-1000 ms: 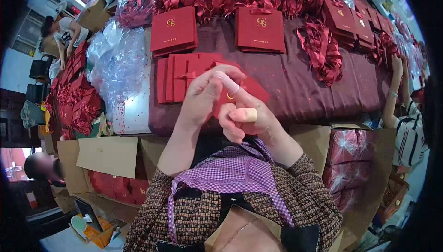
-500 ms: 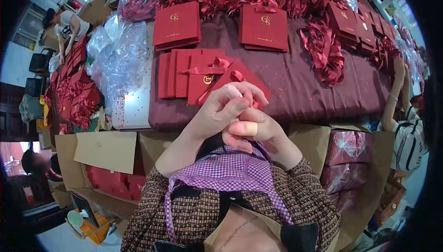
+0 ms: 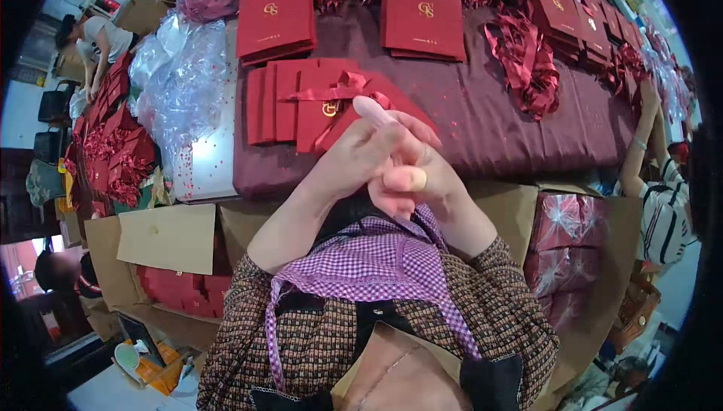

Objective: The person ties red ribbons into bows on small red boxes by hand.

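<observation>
My left hand and my right hand are pressed together above the table's front edge. A pale pink finger cover sits on a finger that sticks up between them. My left thumb and fingers close around the base of this finger, which seems to belong to the right hand. The other right fingers are curled, and a yellowish band wraps one of them. Whatever lies inside the curled fingers is hidden. Just beyond the hands, red paper gift bags with ribbon handles lie fanned out.
Two stacks of red bags, the left stack and the right stack, lie on the dark red tablecloth. A ribbon bundle lies to their right. Cardboard boxes, the left box and the right box, flank me. Co-workers stand at both sides.
The covered finger now points up and out from between my hands, where before it was bent and enclosed. The view has shifted slightly, so the bags appear higher.
</observation>
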Demonstrator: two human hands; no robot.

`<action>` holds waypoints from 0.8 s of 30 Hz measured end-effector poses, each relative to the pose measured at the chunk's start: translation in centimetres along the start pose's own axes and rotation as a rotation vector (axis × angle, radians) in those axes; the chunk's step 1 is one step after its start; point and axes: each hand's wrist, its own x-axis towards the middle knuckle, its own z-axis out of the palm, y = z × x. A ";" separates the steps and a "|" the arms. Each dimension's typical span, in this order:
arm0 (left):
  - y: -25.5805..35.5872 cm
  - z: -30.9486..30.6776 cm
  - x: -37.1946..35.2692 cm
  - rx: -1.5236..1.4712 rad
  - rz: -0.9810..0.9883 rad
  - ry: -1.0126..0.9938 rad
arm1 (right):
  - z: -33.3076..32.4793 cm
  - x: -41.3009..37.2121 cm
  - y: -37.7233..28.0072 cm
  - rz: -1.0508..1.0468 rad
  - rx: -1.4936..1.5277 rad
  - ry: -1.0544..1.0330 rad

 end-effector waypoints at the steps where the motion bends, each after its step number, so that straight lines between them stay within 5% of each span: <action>1: 0.2 -0.2 0.0 -0.003 0.014 -0.017 | 0.0 0.2 -0.2 -0.028 0.013 0.007; 3: -1.2 -0.6 0.0 0.090 0.213 0.239 | -0.8 -0.4 -0.3 -0.087 0.045 0.083; 5: -0.4 -1.9 -0.6 0.237 0.308 0.281 | -2.2 -1.6 -1.1 -0.172 0.051 0.225; 8: 0.7 -4.6 -2.5 0.808 0.348 0.557 | -5.6 -4.9 -2.2 -0.354 -0.177 0.400; 10: 1.1 -5.6 -3.3 1.052 0.407 0.667 | -6.3 -6.8 -2.7 -0.342 -0.810 0.536; 13: 0.7 -6.1 -3.7 1.060 0.211 0.737 | -6.7 -7.6 -2.5 -0.347 -1.515 0.257; 16: -0.8 -6.3 -3.3 1.267 0.257 0.669 | -5.6 -7.8 -1.2 -0.151 -1.823 0.030; 24: -1.9 -6.4 -2.2 1.492 0.386 0.543 | -8.0 -8.4 1.0 -0.243 -1.896 0.087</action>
